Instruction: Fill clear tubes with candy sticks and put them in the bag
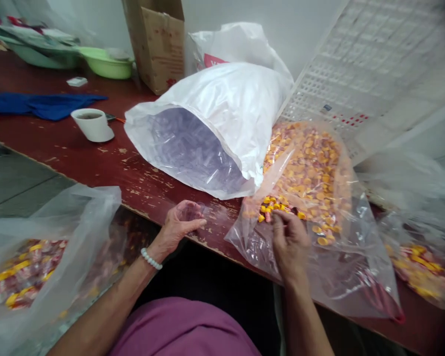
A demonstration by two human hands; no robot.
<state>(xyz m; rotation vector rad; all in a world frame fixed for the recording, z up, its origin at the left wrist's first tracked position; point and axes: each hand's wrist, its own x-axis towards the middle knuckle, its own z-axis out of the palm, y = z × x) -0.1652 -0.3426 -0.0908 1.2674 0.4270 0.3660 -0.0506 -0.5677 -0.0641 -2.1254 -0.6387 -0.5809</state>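
Note:
Over the front edge of the table, my left hand is curled around a clear plastic tube, faint against the red surface. A white sack lies beyond it, its mouth facing me and many clear tubes inside. My right hand is at the mouth of a clear bag, thumb and fingers pinched together beside small yellow caps with red-and-white stems. What those fingertips hold, if anything, is hidden. More yellow caps fill the bag behind.
At lower left, an open plastic bag contains yellow-capped tubes. Another bag of them lies at far right. A white cup, blue cloth, green basin, cardboard box and white plastic crate stand around.

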